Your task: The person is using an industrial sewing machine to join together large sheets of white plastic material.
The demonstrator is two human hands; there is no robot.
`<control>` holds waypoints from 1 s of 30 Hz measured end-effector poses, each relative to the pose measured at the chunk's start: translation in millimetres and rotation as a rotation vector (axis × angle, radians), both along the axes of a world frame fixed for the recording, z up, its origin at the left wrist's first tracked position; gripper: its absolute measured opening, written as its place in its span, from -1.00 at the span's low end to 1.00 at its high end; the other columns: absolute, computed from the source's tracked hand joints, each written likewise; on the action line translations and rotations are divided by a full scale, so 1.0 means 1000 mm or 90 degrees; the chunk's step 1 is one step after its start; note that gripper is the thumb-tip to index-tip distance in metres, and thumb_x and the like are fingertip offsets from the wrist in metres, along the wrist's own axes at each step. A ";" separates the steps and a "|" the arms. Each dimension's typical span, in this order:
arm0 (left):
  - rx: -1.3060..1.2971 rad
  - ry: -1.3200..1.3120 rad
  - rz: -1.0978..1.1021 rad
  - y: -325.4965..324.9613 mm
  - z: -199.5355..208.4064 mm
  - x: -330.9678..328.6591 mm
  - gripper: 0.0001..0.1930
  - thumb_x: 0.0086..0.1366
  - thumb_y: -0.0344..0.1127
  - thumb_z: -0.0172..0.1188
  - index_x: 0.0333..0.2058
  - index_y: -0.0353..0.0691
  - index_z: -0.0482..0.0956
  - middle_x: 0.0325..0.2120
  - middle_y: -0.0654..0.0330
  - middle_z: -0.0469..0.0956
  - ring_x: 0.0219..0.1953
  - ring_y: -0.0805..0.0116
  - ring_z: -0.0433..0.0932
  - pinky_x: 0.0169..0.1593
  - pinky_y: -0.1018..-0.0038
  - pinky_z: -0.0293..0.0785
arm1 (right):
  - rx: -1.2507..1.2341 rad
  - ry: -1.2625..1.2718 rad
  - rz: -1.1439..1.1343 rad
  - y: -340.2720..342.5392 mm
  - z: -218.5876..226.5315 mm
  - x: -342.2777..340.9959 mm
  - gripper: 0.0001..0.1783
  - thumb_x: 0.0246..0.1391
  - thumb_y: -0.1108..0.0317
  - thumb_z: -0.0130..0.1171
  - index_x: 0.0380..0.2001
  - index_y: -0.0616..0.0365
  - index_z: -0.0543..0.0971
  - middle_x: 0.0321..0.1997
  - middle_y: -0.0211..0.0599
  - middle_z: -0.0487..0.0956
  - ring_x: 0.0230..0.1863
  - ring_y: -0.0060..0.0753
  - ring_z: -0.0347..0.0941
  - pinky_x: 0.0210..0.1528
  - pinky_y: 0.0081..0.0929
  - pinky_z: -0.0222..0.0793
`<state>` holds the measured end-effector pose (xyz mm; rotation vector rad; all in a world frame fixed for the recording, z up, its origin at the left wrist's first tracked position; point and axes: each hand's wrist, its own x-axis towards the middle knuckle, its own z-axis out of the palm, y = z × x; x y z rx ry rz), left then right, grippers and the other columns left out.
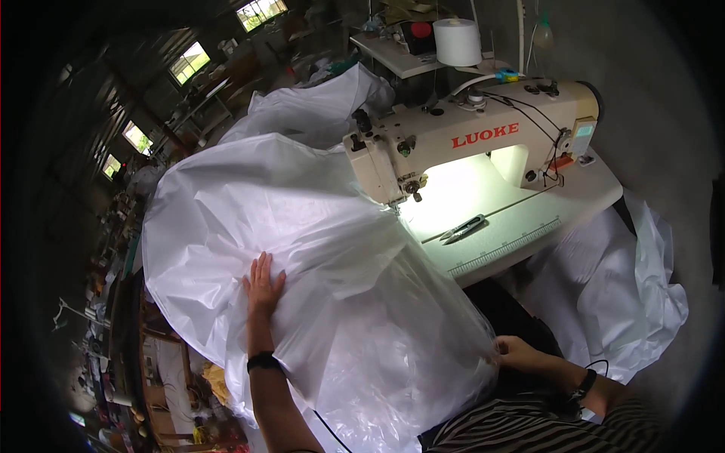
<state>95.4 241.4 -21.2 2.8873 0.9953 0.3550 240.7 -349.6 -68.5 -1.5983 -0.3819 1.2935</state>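
Observation:
A large sheet of shiny white plastic-like material spreads over the left of the sewing table and drapes toward my lap. My left hand lies on it, fingers stretched out and pressing the surface. At the sheet's right edge, my right hand pinches the border between thumb and fingers. The white sewing machine stands beyond, its needle area at the sheet's edge. Whether the needle is down in the material is too small to tell.
Thread snips lie on the lit machine bed. A white thread cone stands behind the machine. More white sheeting hangs at the right. A wooden frame and yellow cloth are at the lower left.

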 end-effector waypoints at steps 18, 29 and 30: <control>0.048 0.409 0.170 -0.220 -0.096 -0.297 -0.76 0.30 -0.30 0.00 -0.18 -0.17 0.62 -0.11 0.01 0.61 -0.10 -0.02 0.58 -0.02 0.03 0.48 | 0.164 -0.164 0.026 0.018 0.049 -0.022 -0.78 0.25 0.29 0.21 -0.30 0.28 0.53 -0.43 -0.40 0.57 -0.41 -0.63 0.45 -0.40 -0.59 0.36; -0.001 -0.104 0.058 -0.372 0.046 -0.102 -0.59 0.05 -0.26 0.40 -0.09 -0.15 0.58 -0.16 0.05 0.58 -0.13 0.06 0.56 0.03 0.20 0.43 | 0.184 -0.187 0.179 0.010 0.069 -0.044 -0.81 0.21 0.26 0.26 -0.30 0.18 0.61 -0.43 -0.38 0.59 -0.48 -0.60 0.45 -0.44 -0.61 0.35; -0.084 -0.078 0.109 -0.368 0.049 -0.103 -0.79 0.11 -0.29 0.35 -0.27 -0.17 0.63 -0.29 0.09 0.63 -0.21 0.09 0.59 0.00 0.20 0.43 | 0.265 -0.323 0.222 0.008 0.074 -0.046 -0.81 0.20 0.25 0.27 -0.32 0.16 0.61 -0.46 -0.36 0.59 -0.50 -0.59 0.45 -0.45 -0.59 0.36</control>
